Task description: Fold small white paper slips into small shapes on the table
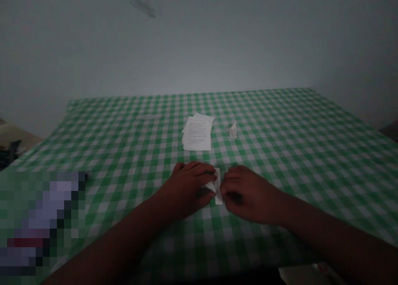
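Near the middle of the table lies a folded sheet of paper [218,198], narrow and white, between my two hands. My left hand [188,187] bends over its left side, thumb and fingertips pressed on it. At the right edge is my right hand [248,193], its fingers curled in and their tips at the paper. The fingers cover part of the sheet. Beyond them sits a stack of printed pages [198,133], its sheets slightly fanned. A small folded piece of paper [233,130] stands to the right of that stack.
A green and white checked cloth [149,140] covers the table. At the left is a blurred-out object [52,210] with a dark edge. A pale item with a red mark [311,274] shows at the bottom edge. A plain wall [199,48] rises behind the table.
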`<state>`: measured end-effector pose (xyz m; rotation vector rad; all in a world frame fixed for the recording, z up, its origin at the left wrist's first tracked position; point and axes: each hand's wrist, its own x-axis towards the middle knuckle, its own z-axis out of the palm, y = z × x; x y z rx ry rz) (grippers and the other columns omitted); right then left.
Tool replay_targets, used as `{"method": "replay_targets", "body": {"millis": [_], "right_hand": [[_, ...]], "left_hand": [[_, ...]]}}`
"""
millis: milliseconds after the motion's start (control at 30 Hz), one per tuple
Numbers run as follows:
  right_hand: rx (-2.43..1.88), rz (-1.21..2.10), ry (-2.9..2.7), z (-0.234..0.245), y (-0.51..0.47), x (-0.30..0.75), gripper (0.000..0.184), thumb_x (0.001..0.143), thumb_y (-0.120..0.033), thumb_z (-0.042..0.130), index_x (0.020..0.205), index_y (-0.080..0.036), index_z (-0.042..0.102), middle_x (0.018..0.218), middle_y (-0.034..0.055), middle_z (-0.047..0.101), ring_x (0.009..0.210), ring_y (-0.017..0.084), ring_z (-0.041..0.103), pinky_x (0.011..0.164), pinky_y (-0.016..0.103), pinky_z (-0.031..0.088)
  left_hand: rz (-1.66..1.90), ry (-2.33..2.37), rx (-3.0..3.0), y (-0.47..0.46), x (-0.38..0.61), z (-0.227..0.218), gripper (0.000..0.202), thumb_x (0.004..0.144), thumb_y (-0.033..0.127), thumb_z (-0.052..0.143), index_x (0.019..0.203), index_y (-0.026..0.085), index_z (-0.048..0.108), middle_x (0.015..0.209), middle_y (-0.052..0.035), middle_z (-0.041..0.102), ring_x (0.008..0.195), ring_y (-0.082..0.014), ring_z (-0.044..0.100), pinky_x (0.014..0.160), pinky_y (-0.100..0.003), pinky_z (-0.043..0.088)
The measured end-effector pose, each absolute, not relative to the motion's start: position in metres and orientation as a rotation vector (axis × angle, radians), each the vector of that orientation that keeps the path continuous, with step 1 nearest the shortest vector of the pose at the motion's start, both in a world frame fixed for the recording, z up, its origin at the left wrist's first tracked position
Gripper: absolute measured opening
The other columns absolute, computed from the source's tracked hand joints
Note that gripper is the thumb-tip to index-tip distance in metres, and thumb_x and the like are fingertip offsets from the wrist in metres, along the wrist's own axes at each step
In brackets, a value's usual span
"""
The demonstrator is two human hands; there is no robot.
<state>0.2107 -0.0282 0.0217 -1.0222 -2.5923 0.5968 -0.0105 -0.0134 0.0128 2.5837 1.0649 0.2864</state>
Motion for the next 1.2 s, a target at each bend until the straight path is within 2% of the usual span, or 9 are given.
{"method": "replay_targets", "body": {"millis": [100,367,533,700,867,1100,1200], "right_hand": [[-1.149,0.427,-2.528,0.015,-0.018,0.213,0.010,0.086,-0.019,0.055,0.082,-0.018,0.064,0.080,0.0024,0.063,0.081,0.018,0.056,0.078,0.034,0.039],[-1.267,0.359,-2.486,0.003,-0.006,0.209,0.018,0.094,-0.021,0.050,0.091,-0.018,0.068,0.083,0.0032,0.064,0.084,0.018,0.058,0.080,0.034,0.038],[-1.296,0.333,-2.460,0.001,0.000,0.206,0.017,0.094,-0.020,0.050,0.092,-0.017,0.066,0.086,0.0036,0.063,0.083,0.018,0.058,0.076,0.032,0.035],[-1.267,0.295,-2.538,0.001,0.000,0.204,0.013,0.092,-0.020,0.051,0.090,-0.018,0.064,0.086,0.0031,0.062,0.082,0.018,0.057,0.072,0.033,0.030],[-1.174,0.413,-2.557,0.005,-0.005,0.203,0.009,0.087,-0.017,0.055,0.088,-0.017,0.064,0.087,0.0024,0.064,0.085,0.018,0.058,0.076,0.033,0.031],[-1.062,0.670,-2.575,0.013,-0.019,0.209,0.009,0.082,-0.015,0.059,0.075,-0.019,0.063,0.080,-0.0022,0.065,0.080,0.015,0.059,0.078,0.034,0.031],[-1.013,0.743,-2.601,0.018,-0.025,0.211,0.009,0.080,-0.014,0.061,0.075,-0.020,0.065,0.077,-0.0030,0.065,0.080,0.015,0.060,0.079,0.035,0.032]], "left_hand": [[0.307,1.075,2.560,-0.014,-0.008,0.013,0.030,0.086,0.034,0.066,0.116,0.030,0.061,0.133,0.0003,0.059,0.122,-0.0253,0.049,0.096,-0.044,0.031],[0.354,1.156,2.560,-0.018,-0.003,0.006,0.036,0.082,0.041,0.072,0.114,0.027,0.061,0.131,-0.0015,0.061,0.121,-0.0268,0.049,0.094,-0.045,0.032],[0.346,1.200,2.561,-0.018,-0.002,0.006,0.046,0.082,0.042,0.071,0.123,0.025,0.056,0.133,-0.0040,0.059,0.123,-0.0265,0.049,0.097,-0.045,0.032],[0.313,1.223,2.577,-0.019,-0.001,0.007,0.047,0.083,0.042,0.069,0.125,0.025,0.055,0.135,-0.0051,0.058,0.124,-0.0275,0.048,0.097,-0.046,0.033],[0.319,1.200,2.578,-0.019,-0.002,0.010,0.054,0.079,0.039,0.072,0.127,0.026,0.053,0.137,-0.0029,0.056,0.125,-0.0263,0.048,0.097,-0.045,0.035],[0.313,1.181,2.562,-0.018,-0.005,0.012,0.056,0.074,0.042,0.076,0.124,0.026,0.055,0.136,-0.0043,0.057,0.124,-0.0280,0.049,0.097,-0.045,0.035],[0.332,1.184,2.562,-0.017,-0.007,0.008,0.058,0.074,0.043,0.076,0.125,0.027,0.054,0.136,-0.0025,0.057,0.124,-0.0272,0.048,0.097,-0.044,0.034]]}}
